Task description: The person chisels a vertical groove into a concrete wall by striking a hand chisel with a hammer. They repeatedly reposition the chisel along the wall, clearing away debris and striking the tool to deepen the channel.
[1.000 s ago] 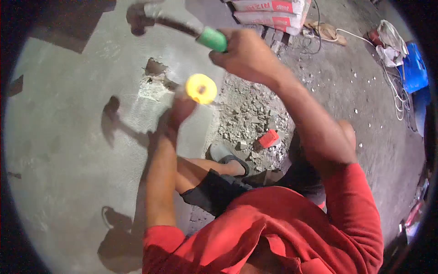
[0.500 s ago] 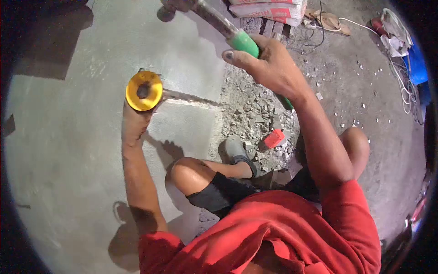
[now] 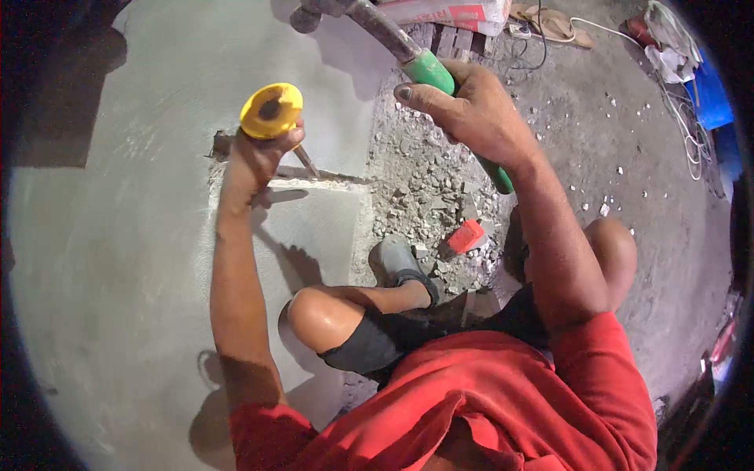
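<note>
My left hand (image 3: pixel 258 161) is wrapped round a chisel (image 3: pixel 307 162) just below its round yellow guard (image 3: pixel 273 111). The chisel's steel shaft slants down to the right, and its tip is at or just over a narrow groove (image 3: pixel 334 178) cut in the smooth grey plastered wall (image 3: pixel 181 259). My right hand (image 3: pixel 487 114) grips a hammer (image 3: pixel 385 30) by its green handle, thumb along the grip. The hammer's metal head is raised at the top of the view, apart from the chisel.
Broken rubble (image 3: pixel 428 192) lies along the wall's foot, near my shoe (image 3: pixel 397 255). On it sits a red block-like object (image 3: pixel 466 236). Printed bags (image 3: pixel 463 14) rest on wooden slats at the back. Cables (image 3: pixel 691 145) and a blue container (image 3: pixel 711 98) are at the right.
My left hand has moved up and right and tilted the chisel, so its shaft now shows at the groove. The hammer has shifted slightly right and down, still raised.
</note>
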{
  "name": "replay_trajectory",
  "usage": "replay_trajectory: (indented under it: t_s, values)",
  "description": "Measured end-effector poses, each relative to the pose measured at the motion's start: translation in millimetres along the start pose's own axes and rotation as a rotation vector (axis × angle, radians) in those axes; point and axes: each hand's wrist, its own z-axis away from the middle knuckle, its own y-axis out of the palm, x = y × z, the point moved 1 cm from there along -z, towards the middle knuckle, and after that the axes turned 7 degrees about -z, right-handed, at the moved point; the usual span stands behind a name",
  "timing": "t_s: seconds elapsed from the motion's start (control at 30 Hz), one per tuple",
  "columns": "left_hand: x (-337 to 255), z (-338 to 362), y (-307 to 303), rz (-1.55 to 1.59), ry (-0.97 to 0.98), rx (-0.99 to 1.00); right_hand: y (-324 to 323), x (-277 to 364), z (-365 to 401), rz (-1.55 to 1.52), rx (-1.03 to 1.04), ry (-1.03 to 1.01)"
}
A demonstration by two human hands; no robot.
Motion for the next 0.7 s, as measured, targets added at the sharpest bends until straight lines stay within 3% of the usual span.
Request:
replay_trajectory:
  t_s: [0.07, 0.1, 0.17, 0.2, 0.23, 0.33, 0.37, 0.47, 0.53, 0.6, 0.67, 0.7]
  values:
    - [51.5, -6.6, 19.8, -0.028, -0.063, 0.024, -1.7, -11.7, 1.9, 0.002, -0.018, 0.023]
    - [87.9, -5.7, 32.2, 0.013, 0.034, 0.003, -2.2, -18.5, 1.0, -0.007, -0.021, 0.032]
    - [91.5, -7.4, 39.6, -0.323, 0.072, 0.038, -0.7, -32.1, -0.9, 0.043, 0.014, 0.122]
    - [100.0, -9.0, 40.4, -0.324, 0.07, 0.044, 0.8, -35.6, -1.2, 0.04, 0.012, 0.128]
    - [105.9, -9.8, 41.0, -0.571, 0.361, 0.007, 3.5, -37.5, -1.3, 0.028, 0.017, 0.137]
    - [100.7, -11.8, 48.2, -0.531, 0.149, 0.06, 10.0, -36.2, 0.0, 0.023, 0.061, 0.174]
    - [92.8, -10.9, 49.3, -0.436, -0.002, 0.085, 13.7, -34.3, 1.5, 0.03, 0.05, 0.143]
    - [96.4, -18.6, 54.4, -0.335, -0.129, 0.097, 24.9, -19.1, 3.4, 0.006, -0.003, 0.078]
    - [85.1, -13.6, 62.5, -0.135, -0.317, 0.065, 40.5, -16.7, 4.6, -0.02, -0.04, 0.048]
    - [102.3, -11.3, 66.2, -0.217, -0.26, 0.008, 73.7, -47.2, 13.2, 0.026, -0.143, -0.029]
    - [107.0, -9.5, 64.4, -0.284, 0.005, 0.018, 76.8, -81.0, 12.7, 0.12, -0.024, 0.035]
    - [89.3, -3.4, 62.4, -0.181, -0.174, 0.016, 72.3, -85.5, 12.3, 0.193, 0.074, 0.136]
